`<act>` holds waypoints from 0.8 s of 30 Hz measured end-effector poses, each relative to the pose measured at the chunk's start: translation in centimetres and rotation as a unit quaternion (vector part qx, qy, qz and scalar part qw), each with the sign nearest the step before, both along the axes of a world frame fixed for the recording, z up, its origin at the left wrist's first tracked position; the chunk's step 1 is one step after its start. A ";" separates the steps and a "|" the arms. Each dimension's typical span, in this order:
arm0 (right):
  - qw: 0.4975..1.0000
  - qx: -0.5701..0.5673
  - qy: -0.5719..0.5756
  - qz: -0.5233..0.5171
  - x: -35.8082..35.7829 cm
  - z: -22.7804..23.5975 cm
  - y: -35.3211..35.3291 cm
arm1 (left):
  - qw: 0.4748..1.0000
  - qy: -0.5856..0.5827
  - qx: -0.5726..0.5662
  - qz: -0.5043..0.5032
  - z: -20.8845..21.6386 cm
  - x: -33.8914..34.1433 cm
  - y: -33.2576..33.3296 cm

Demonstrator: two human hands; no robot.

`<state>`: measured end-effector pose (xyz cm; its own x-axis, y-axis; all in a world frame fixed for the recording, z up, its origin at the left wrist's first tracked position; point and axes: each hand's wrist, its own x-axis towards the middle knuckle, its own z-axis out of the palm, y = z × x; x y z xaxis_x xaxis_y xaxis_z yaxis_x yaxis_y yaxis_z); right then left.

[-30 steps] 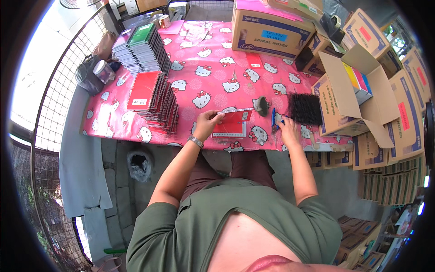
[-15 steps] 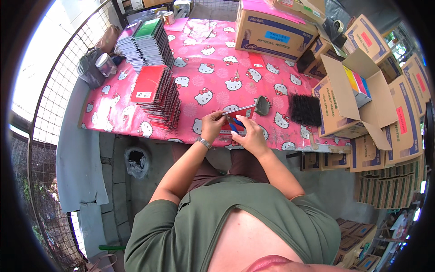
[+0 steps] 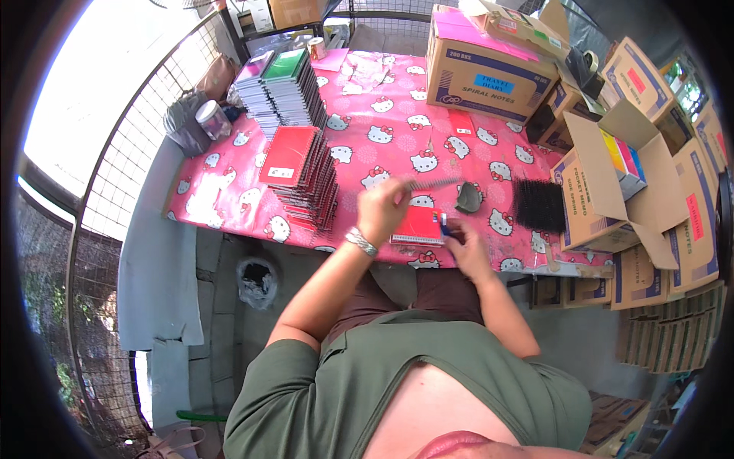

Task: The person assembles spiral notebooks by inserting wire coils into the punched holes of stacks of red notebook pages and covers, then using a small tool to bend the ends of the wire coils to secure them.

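My left hand (image 3: 382, 208) is raised over the near edge of the table with its fingers pinched. From them a thin greyish strip (image 3: 436, 183) points right, blurred by motion; it looks like a spiral binding wire. Below it a red notebook (image 3: 417, 223) lies flat, a row of holes along its near edge. At the notebook's right end my right hand (image 3: 468, 249) is closed around blue-handled pliers (image 3: 445, 228), whose jaws are hard to make out. A small grey-green dish-like piece (image 3: 469, 197) sits just beyond the right hand.
Left of my hands stands a stack of red notebooks (image 3: 294, 164), with purple and green spiral notebook stacks (image 3: 289, 69) behind. At right are a heap of black coils (image 3: 537, 205), an open carton (image 3: 587, 183) and stacked cartons. A lined bin (image 3: 257, 283) stands on the floor.
My left hand has lifted the thin strip away from the notebook, and my right hand with the pliers has drawn to the right. The red notebook now lies uncovered. The whole view has shifted.
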<state>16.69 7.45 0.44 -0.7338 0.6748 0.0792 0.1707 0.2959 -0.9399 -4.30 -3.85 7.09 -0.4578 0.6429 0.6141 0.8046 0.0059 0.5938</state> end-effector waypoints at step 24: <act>0.953 0.199 -0.225 -0.037 -9.2 1.4 -0.3 | 0.954 0.141 -0.245 0.103 8.8 -23.6 -4.1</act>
